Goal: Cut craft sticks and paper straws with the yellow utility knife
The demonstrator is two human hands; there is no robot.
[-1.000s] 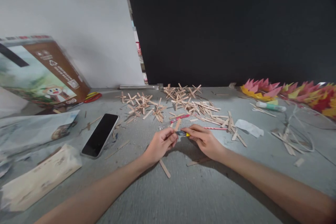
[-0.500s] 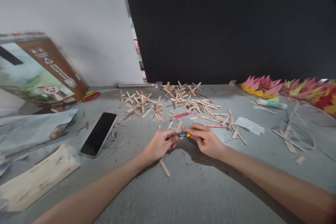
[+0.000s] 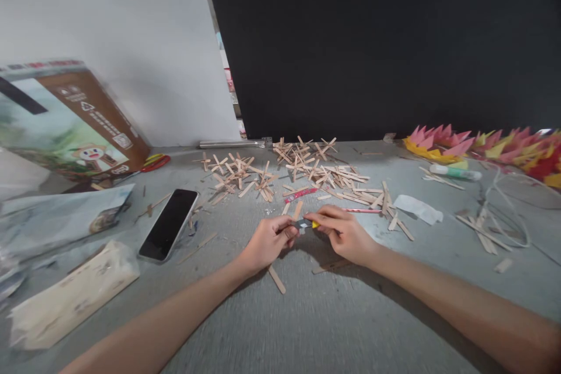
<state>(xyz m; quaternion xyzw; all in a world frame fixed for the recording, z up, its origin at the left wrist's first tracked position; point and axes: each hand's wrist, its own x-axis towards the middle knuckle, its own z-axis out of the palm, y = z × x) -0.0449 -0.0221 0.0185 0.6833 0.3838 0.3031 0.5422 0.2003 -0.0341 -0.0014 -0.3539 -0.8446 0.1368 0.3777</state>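
The fingers of the right hand (image 3: 347,237) are pinched on a small knife (image 3: 303,224), near the yellow part, probably for fine control. Those of the left hand (image 3: 270,241) are closed on a stick (image 3: 298,210), seemingly to steady it beside the blade, though the grip is partly hidden. Both forearms slant inward, so the hands nearly meet low over the bench (image 3: 245,327), knuckles up. Beyond them lie crossed sticks (image 3: 236,172) and loose sticks (image 3: 353,178), perhaps kept within reach; a phone (image 3: 169,225) rests leftward.
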